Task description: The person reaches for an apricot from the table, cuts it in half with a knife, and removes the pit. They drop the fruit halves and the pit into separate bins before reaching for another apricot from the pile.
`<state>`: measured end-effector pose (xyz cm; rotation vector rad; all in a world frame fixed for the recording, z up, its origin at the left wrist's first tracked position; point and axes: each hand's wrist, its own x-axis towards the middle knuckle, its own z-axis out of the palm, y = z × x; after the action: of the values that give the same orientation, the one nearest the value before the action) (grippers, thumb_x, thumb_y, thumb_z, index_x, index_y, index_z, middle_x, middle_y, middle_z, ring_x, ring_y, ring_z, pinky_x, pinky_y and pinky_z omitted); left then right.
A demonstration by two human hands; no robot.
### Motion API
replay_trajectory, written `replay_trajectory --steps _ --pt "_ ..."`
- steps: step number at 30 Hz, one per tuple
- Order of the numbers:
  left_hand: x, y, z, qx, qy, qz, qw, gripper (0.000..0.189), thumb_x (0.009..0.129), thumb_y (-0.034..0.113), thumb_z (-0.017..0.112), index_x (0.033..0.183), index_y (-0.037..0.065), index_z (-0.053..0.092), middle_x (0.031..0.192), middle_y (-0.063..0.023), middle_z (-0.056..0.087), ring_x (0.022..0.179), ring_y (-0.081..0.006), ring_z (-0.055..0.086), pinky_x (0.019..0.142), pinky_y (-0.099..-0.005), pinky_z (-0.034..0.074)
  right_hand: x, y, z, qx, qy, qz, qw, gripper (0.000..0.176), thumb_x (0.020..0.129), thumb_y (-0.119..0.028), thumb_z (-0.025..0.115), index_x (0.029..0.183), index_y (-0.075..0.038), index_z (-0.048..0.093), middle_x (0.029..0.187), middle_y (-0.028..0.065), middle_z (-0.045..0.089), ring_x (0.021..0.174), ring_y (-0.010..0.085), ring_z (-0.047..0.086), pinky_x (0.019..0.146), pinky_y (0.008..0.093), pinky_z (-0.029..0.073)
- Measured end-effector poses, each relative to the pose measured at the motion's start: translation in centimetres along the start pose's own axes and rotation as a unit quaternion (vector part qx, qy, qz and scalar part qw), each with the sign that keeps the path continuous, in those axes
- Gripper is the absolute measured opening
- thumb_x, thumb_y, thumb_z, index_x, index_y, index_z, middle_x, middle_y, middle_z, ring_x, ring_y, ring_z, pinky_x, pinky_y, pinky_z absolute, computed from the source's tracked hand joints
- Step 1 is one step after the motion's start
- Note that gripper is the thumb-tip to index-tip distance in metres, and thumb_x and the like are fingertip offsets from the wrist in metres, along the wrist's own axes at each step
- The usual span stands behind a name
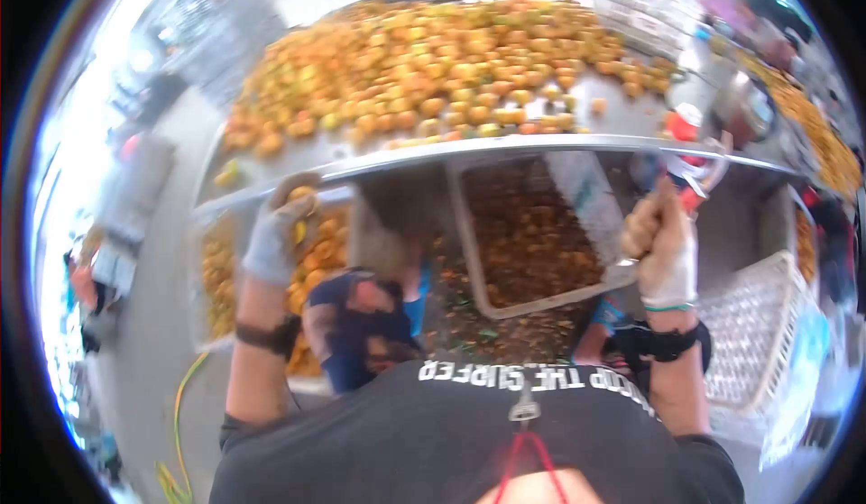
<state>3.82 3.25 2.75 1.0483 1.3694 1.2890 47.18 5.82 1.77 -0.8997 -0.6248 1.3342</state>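
Observation:
My left hand [273,238], in a pale glove with a brown-stained finger area, is closed around an orange fruit that looks like a persimmon [302,202]. It is raised at the near rim of the metal table, over a crate of orange fruit [329,242]. My right hand [665,247], also gloved, is closed in a fist near the right end of that rim. A small shiny tip [627,262] shows beside its fingers; blur hides what it belongs to. Just beyond this hand is a red and white object [687,130] at the table edge.
Many persimmons [406,71] cover the metal table [361,165]. Below its rim, a pale crate [478,270] holds brown scraps, with more scraps on the floor between my legs. A white lattice crate [749,333] leans at right. A yellow cable [183,405] lies at left. People are farther off.

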Motion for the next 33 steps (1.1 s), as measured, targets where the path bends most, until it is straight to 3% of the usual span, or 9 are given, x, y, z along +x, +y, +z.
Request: replay_trajectory --steps 2,12,16,18,22,24,26,32,33 --pt "-3.3 1.6 -0.3 -0.049 0.104 -0.015 0.993 0.030 0.098 0.030 0.058 0.116 0.005 0.063 0.086 -0.0054 0.063 0.063 -0.0091 0.056 0.049 -0.0196 0.042 0.3 0.4 0.3 -0.010 -0.030 0.038 0.999 0.050 0.100 -0.038 0.057 0.060 -0.019 0.035 0.053 -0.0086 0.023 0.043 0.0046 0.019 0.041 0.0256 0.014" --pt "-5.6 5.3 4.4 -0.212 -0.089 -0.089 0.969 0.043 0.103 0.043 0.046 0.112 0.005 0.064 0.079 -0.0056 0.062 0.052 -0.0073 0.048 0.042 -0.0210 0.033 -3.8 0.2 5.0 -0.087 -0.142 0.032 0.986 0.034 0.099 -0.029 0.058 0.071 -0.012 0.051 0.056 -0.0056 0.035 0.046 0.0043 0.031 0.043 0.0227 0.024" --pt "-7.3 5.8 9.2 -0.164 -0.118 -0.102 0.974 0.039 0.105 0.036 0.041 0.111 0.004 0.063 0.075 -0.0056 0.061 0.047 -0.0070 0.045 0.040 -0.0210 0.032 -6.3 2.8 9.3 -0.287 -0.329 -0.278 0.856 0.025 0.083 -0.003 0.070 0.108 -0.005 0.066 0.075 0.0056 0.058 0.064 0.0180 0.061 0.058 0.0304 0.048" --pt "-8.4 5.2 11.6 -0.045 -0.149 -0.053 0.986 0.039 0.106 0.033 0.037 0.114 0.004 0.062 0.076 -0.0037 0.062 0.045 -0.0087 0.045 0.040 -0.0216 0.034 -6.7 2.8 10.4 -0.400 -0.381 -0.356 0.753 0.031 0.075 0.002 0.072 0.105 -0.005 0.065 0.085 0.0109 0.061 0.074 0.0294 0.064 0.066 0.0365 0.050" --pt "-8.0 -1.5 13.2 0.104 -0.078 0.344 0.930 0.029 0.105 0.029 0.041 0.113 0.008 0.059 0.090 -0.0004 0.061 0.068 -0.0053 0.055 0.049 -0.0221 0.043 -6.0 4.2 10.4 -0.378 -0.413 -0.311 0.769 0.029 0.072 0.004 0.072 0.098 -0.006 0.062 0.085 0.0132 0.061 0.076 0.0350 0.063 0.066 0.0378 0.051" --pt "-8.3 -1.3 12.4 0.132 -0.122 0.339 0.923 0.029 0.102 0.037 0.048 0.102 0.011 0.059 0.087 0.0019 0.060 0.071 -0.0052 0.056 0.052 -0.0219 0.044 -6.6 4.9 11.0 -0.364 -0.397 -0.347 0.768 0.031 0.073 0.004 0.072 0.100 -0.006 0.062 0.087 0.0143 0.063 0.077 0.0357 0.064 0.066 0.0384 0.052" --pt "-9.7 2.1 13.1 -0.204 -0.077 -0.121 0.968 0.038 0.101 0.047 0.049 0.105 0.011 0.061 0.080 0.0019 0.061 0.064 -0.0067 0.055 0.053 -0.0220 0.044 -7.2 4.5 11.8 -0.354 -0.389 -0.367 0.767 0.031 0.073 0.001 0.073 0.101 -0.008 0.063 0.087 0.0140 0.063 0.077 0.0357 0.065 0.066 0.0396 0.053" --pt "-9.0 0.8 12.0 -0.137 -0.134 -0.095 0.977 0.041 0.107 0.041 0.039 0.111 0.007 0.062 0.095 -0.0017 0.061 0.085 -0.0065 0.057 0.074 -0.0224 0.047 -6.5 5.4 11.4 -0.398 -0.414 -0.337 0.746 0.019 0.079 -0.003 0.071 0.097 -0.008 0.065 0.081 0.0098 0.063 0.070 0.0256 0.065 0.063 0.0357 0.051" --pt "-8.9 0.6 12.3 -0.120 -0.131 -0.065 0.982 0.037 0.107 0.037 0.041 0.109 0.007 0.062 0.096 -0.0018 0.061 0.088 -0.0081 0.058 0.075 -0.0253 0.048 -6.9 5.1 11.5 -0.340 -0.398 -0.167 0.835 0.014 0.083 -0.003 0.069 0.096 -0.006 0.065 0.079 0.0070 0.062 0.069 0.0182 0.061 0.062 0.0327 0.050"
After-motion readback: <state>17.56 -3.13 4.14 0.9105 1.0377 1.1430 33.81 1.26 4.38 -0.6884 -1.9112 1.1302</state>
